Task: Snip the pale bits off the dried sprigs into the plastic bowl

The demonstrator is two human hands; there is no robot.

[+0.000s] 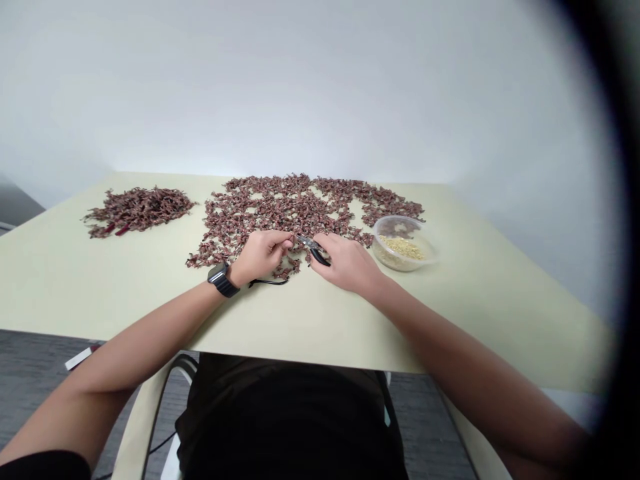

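Head view: right hand (pixel 347 263) closed around black-handled pliers (pixel 315 251), left hand (pixel 261 255) pinching something tiny at their tip.

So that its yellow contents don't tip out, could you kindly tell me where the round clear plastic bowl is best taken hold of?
Take the round clear plastic bowl by its rim on the right side, with the hand coming from the right over the pale green tabletop. The thin raised lip gives an edge there, while reddish-brown dried pieces crowd its far side.
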